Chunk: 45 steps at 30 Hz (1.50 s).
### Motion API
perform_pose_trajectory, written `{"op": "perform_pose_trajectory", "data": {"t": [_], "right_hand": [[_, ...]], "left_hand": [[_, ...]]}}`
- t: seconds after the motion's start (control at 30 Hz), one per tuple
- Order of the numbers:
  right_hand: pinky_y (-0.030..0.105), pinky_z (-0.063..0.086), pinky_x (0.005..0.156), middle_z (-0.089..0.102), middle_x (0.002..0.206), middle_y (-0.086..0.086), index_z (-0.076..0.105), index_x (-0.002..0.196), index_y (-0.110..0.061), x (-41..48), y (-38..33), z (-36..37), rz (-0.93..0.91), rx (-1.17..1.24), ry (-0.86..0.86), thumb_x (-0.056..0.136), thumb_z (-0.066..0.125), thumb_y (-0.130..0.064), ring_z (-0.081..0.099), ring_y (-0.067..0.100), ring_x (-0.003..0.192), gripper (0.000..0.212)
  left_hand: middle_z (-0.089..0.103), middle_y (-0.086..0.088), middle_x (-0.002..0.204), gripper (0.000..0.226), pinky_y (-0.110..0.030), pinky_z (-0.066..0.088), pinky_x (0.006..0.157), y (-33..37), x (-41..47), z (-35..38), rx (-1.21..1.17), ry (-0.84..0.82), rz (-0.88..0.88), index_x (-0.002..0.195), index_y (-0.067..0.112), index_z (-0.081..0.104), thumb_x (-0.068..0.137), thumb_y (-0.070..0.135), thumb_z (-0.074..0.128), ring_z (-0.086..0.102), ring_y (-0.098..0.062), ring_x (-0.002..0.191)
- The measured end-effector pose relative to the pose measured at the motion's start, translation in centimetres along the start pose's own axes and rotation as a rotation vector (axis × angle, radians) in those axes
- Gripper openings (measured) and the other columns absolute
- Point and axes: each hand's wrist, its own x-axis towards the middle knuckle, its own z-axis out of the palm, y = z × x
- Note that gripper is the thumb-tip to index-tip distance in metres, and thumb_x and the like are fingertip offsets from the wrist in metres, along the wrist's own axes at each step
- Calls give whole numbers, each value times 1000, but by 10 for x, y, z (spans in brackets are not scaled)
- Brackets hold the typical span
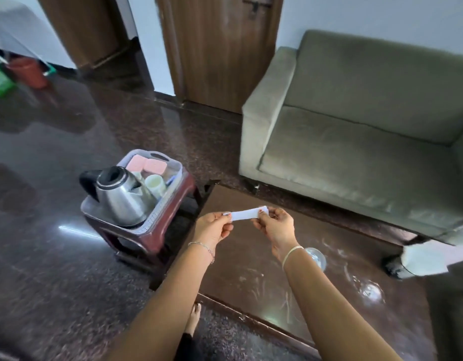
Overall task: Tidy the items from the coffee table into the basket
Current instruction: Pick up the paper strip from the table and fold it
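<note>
The left hand and the right hand each pinched one end of a white paper strip between thumb and fingertips, holding it level between them above the coffee table. To the left of that grip, the basket sat on a maroon stool, holding a steel kettle, a pale cup and two pink boxes. A clear glass stood on the table just behind the right wrist.

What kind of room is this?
Most likely a living room in a home: a grey-green sofa beside a low brown coffee table, a wooden door behind, and a kettle in a basket.
</note>
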Motion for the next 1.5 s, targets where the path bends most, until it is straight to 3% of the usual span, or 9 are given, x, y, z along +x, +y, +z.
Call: {"op": "perform_pose_trajectory", "data": {"t": [0.13, 0.3, 0.53, 0.67, 0.77, 0.87, 1.07, 1.17, 1.5], "right_hand": [[19, 58, 64, 64, 86, 9, 60, 93, -2, 26, 1, 83, -36, -84, -63, 90, 59, 3, 69, 15, 68, 6], [27, 59, 71, 66, 102, 14, 63, 93, -14, 67, 9, 180, -50, -165, -73, 88, 59, 4, 69, 27, 91, 19], [24, 58, 71, 68, 92, 5, 66, 88, -20, 123, 21, 264, -37, -326, -35, 87, 60, 1, 69, 14, 79, 22], [34, 60, 78, 70, 86, 2, 65, 77, -29, 155, 25, 291, -82, -455, -28, 85, 63, -4, 70, 17, 80, 26], [41, 58, 84, 71, 88, 2, 66, 78, -29, 180, 26, 307, -117, -566, -40, 84, 63, -7, 70, 23, 86, 23], [41, 56, 87, 73, 90, 4, 68, 86, -26, 206, 27, 323, -164, -685, -70, 87, 61, -11, 70, 25, 88, 17], [31, 52, 87, 72, 102, 7, 70, 104, -18, 251, 37, 354, -282, -989, -186, 90, 58, -13, 67, 26, 96, 19], [32, 51, 83, 71, 103, 7, 64, 108, -17, 264, 49, 365, -344, -1122, -252, 90, 61, -16, 66, 26, 95, 18], [33, 45, 68, 69, 97, 11, 57, 102, -17, 277, 79, 378, -484, -1386, -302, 93, 54, -16, 65, 32, 89, 9]], "left_hand": [[59, -5, 72, 9, -18, 48, 60, 33, 49, -57, -33, 40, -12, 98, 4, 64, 90, 4, 59, 55, -11, 61], [55, -5, 75, 14, -20, 44, 62, 73, 111, -113, -94, 59, -46, 102, 5, 59, 91, -3, 54, 50, -13, 62], [55, -4, 82, 21, -23, 37, 63, 97, 181, -151, -148, 76, -85, 101, 13, 57, 92, -4, 51, 44, -13, 64], [57, -5, 106, 42, -23, 41, 64, 92, 216, -157, -103, 60, -86, 131, 11, 43, 92, -4, 51, 51, -17, 78], [55, -5, 129, 45, -31, 49, 90, 82, 235, -159, 93, 55, -66, 136, 11, 47, 91, 6, 55, 56, -18, 112], [60, -3, 126, 38, -43, 42, 107, 73, 248, -157, 164, 76, -45, 126, 14, 57, 88, 14, 61, 56, -20, 119], [63, -3, 123, 28, -40, 43, 107, 62, 272, -156, 179, 104, -26, 116, 16, 64, 88, 14, 62, 58, -17, 116], [63, -2, 125, 28, -23, 43, 97, 51, 283, -157, 231, 127, -10, 116, 16, 63, 88, 14, 61, 59, -8, 105], [64, 4, 119, 27, -13, 39, 88, 34, 294, -150, 251, 158, -28, 117, 12, 64, 90, 10, 58, 56, -3, 103]]}}
